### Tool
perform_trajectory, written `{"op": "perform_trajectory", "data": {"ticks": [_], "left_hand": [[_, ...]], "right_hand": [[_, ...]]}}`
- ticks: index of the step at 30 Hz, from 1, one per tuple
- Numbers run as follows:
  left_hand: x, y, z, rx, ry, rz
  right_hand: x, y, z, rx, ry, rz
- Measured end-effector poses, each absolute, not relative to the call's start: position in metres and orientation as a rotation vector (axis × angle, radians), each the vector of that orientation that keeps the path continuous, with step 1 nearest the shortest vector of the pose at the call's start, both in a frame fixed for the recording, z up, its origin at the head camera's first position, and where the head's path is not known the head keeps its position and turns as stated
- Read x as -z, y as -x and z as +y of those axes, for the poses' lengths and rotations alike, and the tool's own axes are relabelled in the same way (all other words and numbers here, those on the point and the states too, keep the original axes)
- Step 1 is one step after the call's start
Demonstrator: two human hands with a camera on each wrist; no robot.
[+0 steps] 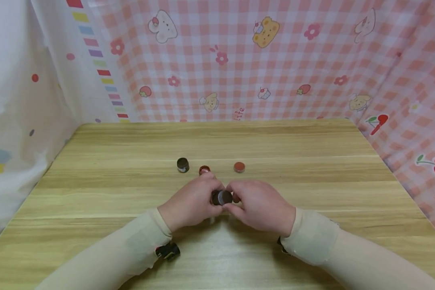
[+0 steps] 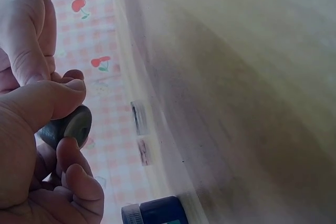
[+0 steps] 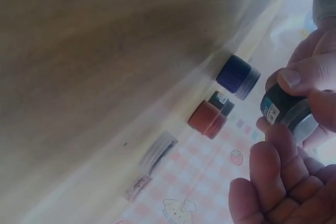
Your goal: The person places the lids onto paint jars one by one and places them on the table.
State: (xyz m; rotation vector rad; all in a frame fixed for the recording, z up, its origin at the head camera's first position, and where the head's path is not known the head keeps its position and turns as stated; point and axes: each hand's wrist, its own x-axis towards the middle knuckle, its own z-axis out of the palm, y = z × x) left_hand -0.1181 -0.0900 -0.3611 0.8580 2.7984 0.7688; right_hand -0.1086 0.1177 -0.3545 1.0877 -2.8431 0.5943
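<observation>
A small dark paint jar with a greyish band near its end is tilted on its side above the table, between both hands. My left hand grips its body between thumb and fingers. At the lid end, my right hand pinches with thumb and fingertips. In the right wrist view the dark jar shows a white label and a paler, clear-looking lid. From the left wrist view, the dark jar turns its base outward, and the right fingers are partly hidden.
Beyond the hands stand another dark jar and a red jar, partly hidden by the left hand. A flat round red lid lies right of them. The right wrist view also shows a blue jar and a flat clear lid.
</observation>
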Motion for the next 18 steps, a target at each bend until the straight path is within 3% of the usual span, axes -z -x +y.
{"op": "perform_trajectory", "data": {"ticks": [18], "left_hand": [[0.3585, 0.116, -0.0889, -0.748, -0.862, 2.802]], "right_hand": [[0.3549, 0.1072, 0.1176, -0.486, -1.142, -2.822]]}}
